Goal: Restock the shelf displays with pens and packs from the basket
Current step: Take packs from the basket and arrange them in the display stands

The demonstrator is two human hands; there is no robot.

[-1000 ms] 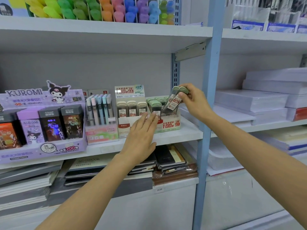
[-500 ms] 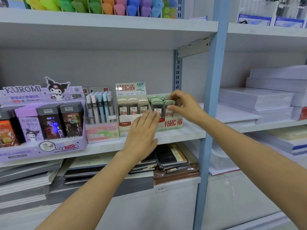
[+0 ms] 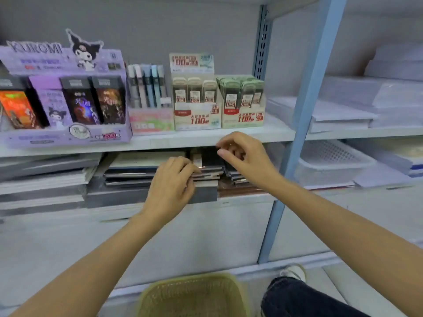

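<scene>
The green lead-refill packs stand in rows in their cardboard display box on the middle shelf. A beige-pack display box is right beside it on the left. My right hand hangs just below the shelf edge, fingers loosely curled, holding nothing. My left hand is lower and to the left, palm down in front of the stacked notebooks, also with nothing in it. The woven yellow-green basket sits on the floor at the bottom; its contents are blurred.
A purple Kuromi display and a pastel pen box fill the shelf's left. A blue upright post stands to the right, with paper stacks and a white tray beyond. My knee is beside the basket.
My right hand set the green pack into its display box, let go and dropped below the shelf edge. My left hand came down off the shelf. The view tilted down, showing the basket.
</scene>
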